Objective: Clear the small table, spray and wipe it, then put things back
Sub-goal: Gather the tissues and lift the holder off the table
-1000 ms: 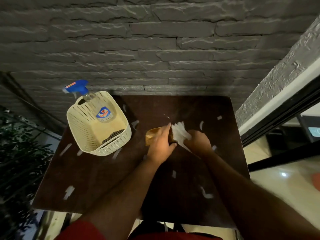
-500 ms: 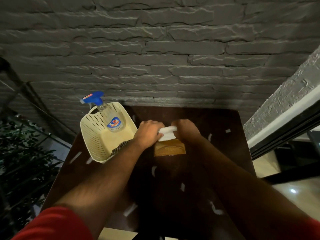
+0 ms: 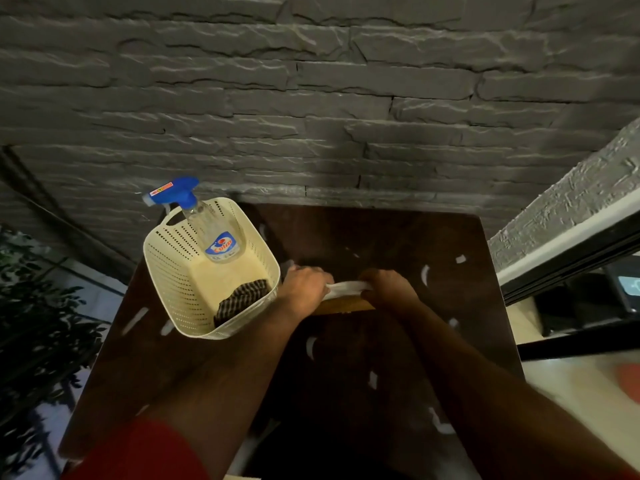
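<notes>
Worktop (image 3: 398, 237), small, dark and square, stands against a grey stone wall (image 3: 311, 98) and fills the middle of the head view. White paper scraps (image 3: 310, 347) lie scattered over it, from 2 o'clock near the far right corner down to 5 o'clock at the near edge.

At the centre, the left hand (image 3: 304, 289) and the right hand (image 3: 388, 289) each have their fingers curled around one end of a white tissue wad (image 3: 346, 287), which stretches between them. Just beneath the wad sits a tan wooden holder (image 3: 346, 306), mostly hidden by the hands; whether the wad touches it cannot be told.

At 10 o'clock from the hands, a cream perforated basket (image 3: 180, 271) sits on the worktop's left side, its near corner reaching out over the left edge. Inside it, a clear spray bottle (image 3: 218, 237) with a blue trigger head leans toward 11 o'clock, the head poking out above the rim. A dark striped cloth (image 3: 242, 299) lies in the basket's near right corner, close beside the left wrist.

A leafy plant (image 3: 34, 323) shows at 9 o'clock, off the worktop. A red sleeve (image 3: 138, 452) covers the left upper arm at 7 o'clock.
</notes>
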`<state>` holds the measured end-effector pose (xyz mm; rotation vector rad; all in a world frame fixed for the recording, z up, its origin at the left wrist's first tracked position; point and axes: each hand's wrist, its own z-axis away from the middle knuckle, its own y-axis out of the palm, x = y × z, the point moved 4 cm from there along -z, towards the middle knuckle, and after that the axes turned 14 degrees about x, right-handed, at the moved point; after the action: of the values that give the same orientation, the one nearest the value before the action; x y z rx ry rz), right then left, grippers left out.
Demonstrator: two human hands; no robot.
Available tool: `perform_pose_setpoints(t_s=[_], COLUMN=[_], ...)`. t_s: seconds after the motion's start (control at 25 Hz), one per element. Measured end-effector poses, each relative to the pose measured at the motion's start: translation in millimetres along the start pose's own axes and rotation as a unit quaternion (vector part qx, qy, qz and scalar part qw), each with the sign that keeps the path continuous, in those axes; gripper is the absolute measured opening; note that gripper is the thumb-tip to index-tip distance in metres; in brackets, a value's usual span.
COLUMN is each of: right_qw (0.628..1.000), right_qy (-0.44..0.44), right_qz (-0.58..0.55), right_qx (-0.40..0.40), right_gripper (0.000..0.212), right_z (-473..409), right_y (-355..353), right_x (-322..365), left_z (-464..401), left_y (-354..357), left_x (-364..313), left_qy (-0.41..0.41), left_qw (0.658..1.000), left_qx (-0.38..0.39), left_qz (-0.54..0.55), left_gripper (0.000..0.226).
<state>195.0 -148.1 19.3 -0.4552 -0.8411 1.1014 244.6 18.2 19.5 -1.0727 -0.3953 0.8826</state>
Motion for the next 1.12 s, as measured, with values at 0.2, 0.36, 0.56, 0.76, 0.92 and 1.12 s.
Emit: perform_pose_setpoints(t_s=[0.2,0.36,0.56,0.76,0.92,1.12], right_qw=[0.999,0.999,0.994,0.987,0.988,0.991], right_qy=[0.020,0.053,0.105,0.076,-0.032,-0.006], right_qz=[-0.022,-0.007,0.023,0.028,0.075,0.116], right_qx=[0.036,0.011,0.007,-0.141,-0.129,-0.060], right_gripper=[0.026,0.026,0.026,0.025,0.030,0.037], right_z=[-8,-16,-15,-4,-4,-8], right_y=[7,12,10,-9,-10,2], right_x=[-6,-5,-16,-19,6,-4], left_z=[-7,-6,-4,0,3,6], left_y=[19,27,32,18,9,12], left_x=[7,9,12,8,0,4], left_qy=[-0.023,-0.050,-0.089,-0.121,-0.059,-0.040], left_qw=[0.998,0.996,0.991,0.985,0.993,0.997], left_qx=[0.062,0.070,0.083,0.022,-0.028,-0.039], left_qz=[0.003,0.032,0.061,0.123,0.097,0.061], left_gripper=[0.021,0.027,0.031,0.043,0.045,0.023])
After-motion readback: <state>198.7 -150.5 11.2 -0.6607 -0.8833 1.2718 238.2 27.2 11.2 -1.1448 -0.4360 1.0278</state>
